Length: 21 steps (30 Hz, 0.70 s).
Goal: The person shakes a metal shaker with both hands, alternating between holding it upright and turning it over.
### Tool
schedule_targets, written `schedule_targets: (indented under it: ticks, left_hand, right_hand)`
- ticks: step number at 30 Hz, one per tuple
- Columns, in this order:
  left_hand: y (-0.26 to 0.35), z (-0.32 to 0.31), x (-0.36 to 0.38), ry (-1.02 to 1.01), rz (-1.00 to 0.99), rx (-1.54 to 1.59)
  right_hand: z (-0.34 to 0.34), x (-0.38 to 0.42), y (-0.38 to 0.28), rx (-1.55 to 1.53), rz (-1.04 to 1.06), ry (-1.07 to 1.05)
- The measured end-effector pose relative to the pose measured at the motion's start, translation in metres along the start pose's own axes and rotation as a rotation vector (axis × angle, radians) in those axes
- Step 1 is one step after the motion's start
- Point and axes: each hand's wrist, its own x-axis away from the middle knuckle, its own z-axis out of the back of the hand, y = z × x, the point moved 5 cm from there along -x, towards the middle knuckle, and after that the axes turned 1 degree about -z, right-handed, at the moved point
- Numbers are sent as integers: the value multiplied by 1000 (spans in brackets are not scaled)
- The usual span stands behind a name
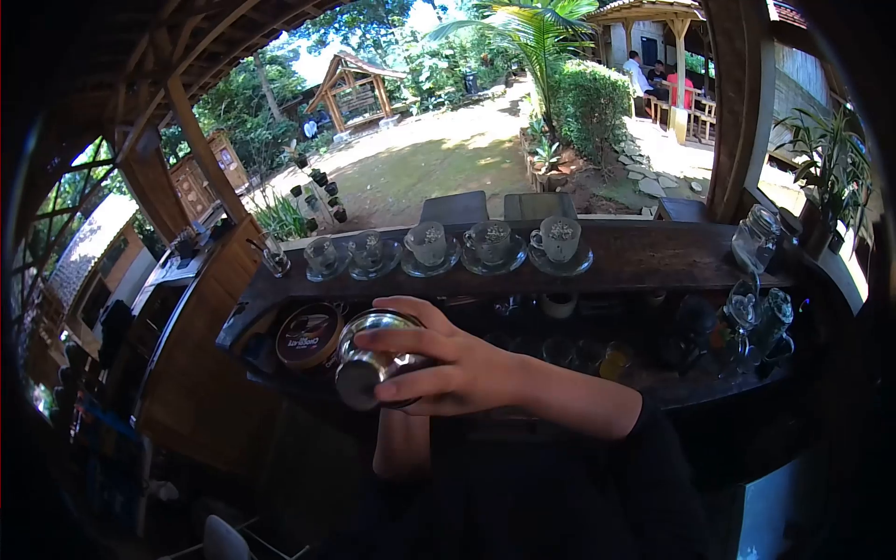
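A shiny metal vessel that looks like a cocktail shaker (359, 381) is held up over the near side of the bar, tilted, with its narrow round end toward me. My right hand (443, 362) is wrapped round it, fingers spread along its side. My left hand (403, 434) comes up from below, behind and under the shaker; only its wrist area shows and its fingers are hidden. Just left of the shaker lies a round box (310, 334) with a dark lid and pale lettering. Beyond the hands stand several glass cups (428, 245) on clear saucers.
The dark wooden bar top (644, 257) runs across in front. A clear glass jar (756, 238) stands at its right end, with stemmed glassware (744, 308) below. A small glass (275, 261) is at the left. Two stools (455, 207) are beyond the bar; people (644, 79) sit far off.
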Motion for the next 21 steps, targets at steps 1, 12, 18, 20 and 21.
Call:
schedule_targets:
  ticks: [1, 12, 18, 20, 21]
  left_hand:
    - [2, 3, -7, -165, 11, -47]
    - [-8, 41, -12, 88, 21, 8]
    - [-12, -2, -27, -514, 383, -59]
    - [-18, 11, -29, -419, 443, -99]
    - [-22, 39, -36, -231, 485, 52]
  right_hand:
    - [4, -1, -7, 10, 49, 16]
    - [7, 15, 16, 122, -137, 61]
    - [-18, 3, -87, 376, 379, -228]
    - [-9, 0, -77, 407, 408, -179]
    - [-3, 1, -56, 397, 285, -226]
